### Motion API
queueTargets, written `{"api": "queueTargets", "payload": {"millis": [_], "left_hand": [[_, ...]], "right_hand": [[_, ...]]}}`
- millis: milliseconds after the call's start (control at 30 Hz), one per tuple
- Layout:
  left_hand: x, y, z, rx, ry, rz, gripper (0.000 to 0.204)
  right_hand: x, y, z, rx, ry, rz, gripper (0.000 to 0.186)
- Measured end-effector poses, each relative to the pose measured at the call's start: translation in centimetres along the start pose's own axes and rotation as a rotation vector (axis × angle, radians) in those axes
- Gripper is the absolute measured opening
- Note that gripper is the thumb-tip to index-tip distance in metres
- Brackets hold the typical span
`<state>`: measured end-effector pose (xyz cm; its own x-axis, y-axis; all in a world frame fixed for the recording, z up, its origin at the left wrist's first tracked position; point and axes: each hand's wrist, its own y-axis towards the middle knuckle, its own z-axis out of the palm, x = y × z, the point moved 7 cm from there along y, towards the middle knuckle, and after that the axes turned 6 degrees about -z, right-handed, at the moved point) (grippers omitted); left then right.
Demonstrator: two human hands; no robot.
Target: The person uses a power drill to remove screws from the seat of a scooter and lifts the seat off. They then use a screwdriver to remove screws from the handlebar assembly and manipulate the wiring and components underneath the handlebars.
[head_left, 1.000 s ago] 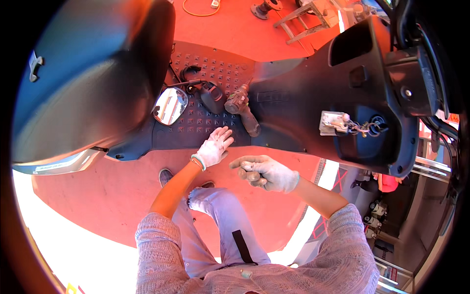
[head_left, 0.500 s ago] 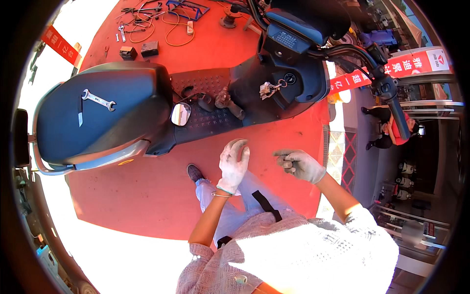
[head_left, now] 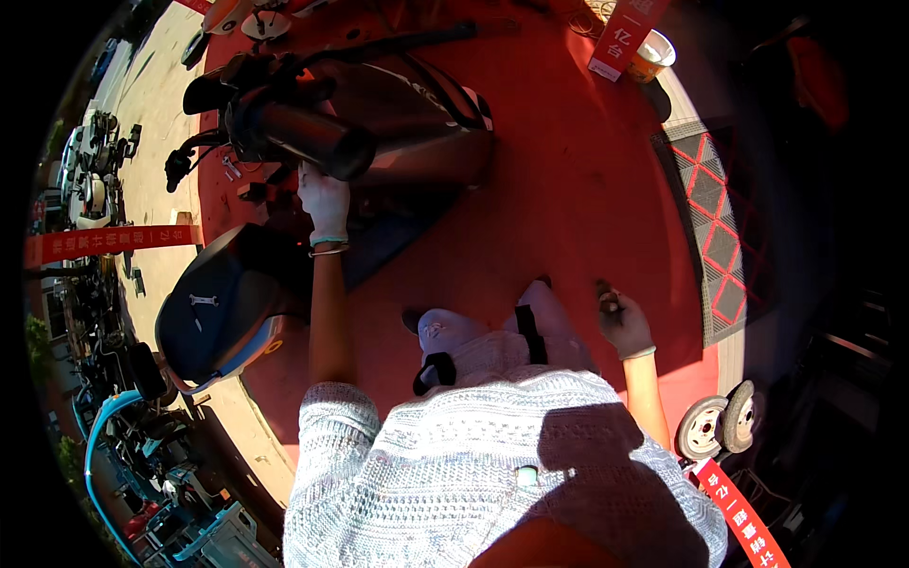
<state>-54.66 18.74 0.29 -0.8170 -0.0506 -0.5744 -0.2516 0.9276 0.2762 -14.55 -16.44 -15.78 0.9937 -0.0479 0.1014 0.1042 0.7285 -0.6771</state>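
Note:
The dark scooter [head_left: 417,142] stands in front of me, to the left, its handlebar grip [head_left: 322,142] pointing toward me. My left hand [head_left: 327,206], in a pale work glove, reaches up to the handlebar. Its fingers disappear behind the grip, so whether they hold anything is hidden. On the scooter's black seat [head_left: 227,275] lies an open-end wrench [head_left: 204,300], with a small dark-handled tool [head_left: 198,324] beside it. My right hand [head_left: 625,327], gloved with dark-stained fingers, hangs apart from the scooter at my right. Its fingers are loosely bent, and I see nothing in them.
Red matting [head_left: 559,189] covers the ground. A patterned grey-and-red mat [head_left: 710,218] runs along the right, with a white bucket [head_left: 653,55] beyond it. Two small wheels [head_left: 703,426] lie at the lower right. Parked vehicles [head_left: 95,180] line the left.
My view has turned, and the handlebar now sits to my left. The left hand has moved up to the handlebar. The right hand has dropped out to my right side.

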Motion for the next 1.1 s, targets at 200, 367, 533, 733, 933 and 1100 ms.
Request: {"api": "queueTargets", "payload": {"millis": [200,367,533,733,933,1100], "left_hand": [[-3.1,0.6,4.0,-0.223,0.230,-0.087,0.059],[-3.8,0.5,4.3,-0.345,0.394,-0.207,0.065],[-5.9,-0.4,3.9,-0.440,0.409,-0.077,0.050],[-7.7,0.1,4.9,-0.644,0.440,-0.287,0.036],[-6.6,-1.1,5.0,-0.860,0.682,-0.726,0.049],[-9.1,0.5,5.2,-0.824,0.610,-1.104,0.058]], "right_hand": [[11.7,-3.5,-8.6,-0.227,0.025,-0.241,0.026],[15.5,1.3,-4.8,-0.181,-0.108,-0.251,0.026],[18.2,11.4,6.8,-0.032,-0.072,-0.178,0.024],[23.4,28.9,20.3,0.054,-0.255,0.054,0.018],[22.8,45.6,37.3,0.042,-0.474,0.154,0.019],[17.3,60.5,49.5,0.053,-0.734,0.310,0.017]]}}
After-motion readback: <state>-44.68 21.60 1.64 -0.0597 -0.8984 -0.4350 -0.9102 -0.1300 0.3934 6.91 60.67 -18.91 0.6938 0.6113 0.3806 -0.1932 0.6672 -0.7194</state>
